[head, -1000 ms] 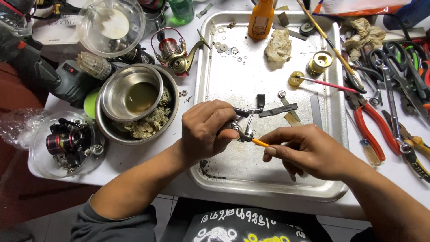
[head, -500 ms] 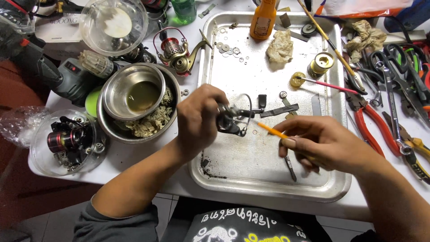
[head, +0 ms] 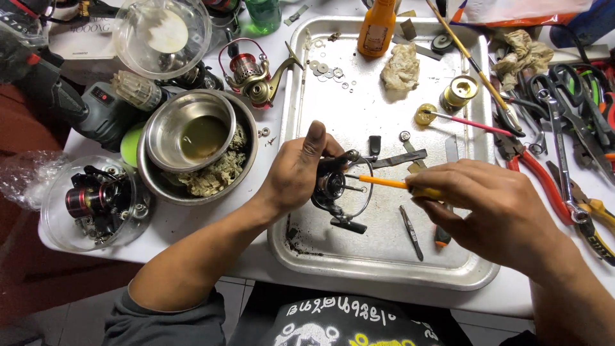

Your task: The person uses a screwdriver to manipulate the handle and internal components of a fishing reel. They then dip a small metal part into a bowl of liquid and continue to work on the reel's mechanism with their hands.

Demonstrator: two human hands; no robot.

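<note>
A: Looking at the surface first — what carries it all?

B: A white bench (head: 211, 224), crowded. A metal tray (head: 384, 269) fills the middle of the frame, scuffed, with grime at its lower left. Small washers (head: 327, 69) lie at its upper left, a rag (head: 401, 66) and an orange bottle (head: 376, 27) along the top. Pliers (head: 544, 186) and scissors (head: 570, 83) pile up at the right edge. Left of the tray sit nested steel bowls (head: 192, 138); a lidded tub (head: 96, 202) with a dark reel sits at lower left. Grey floor shows along the bottom.

A: And the reel?

B: The reel (head: 336, 186) is at frame centre, above the tray: black body, thin wire bail looping round its right side, a handle stub below.

A: The hands?

B: The left hand (head: 298, 170) is wrapped round the reel, thumb up. The right hand (head: 500, 208) pinches an orange tool (head: 384, 182), its tip at the reel.
</note>
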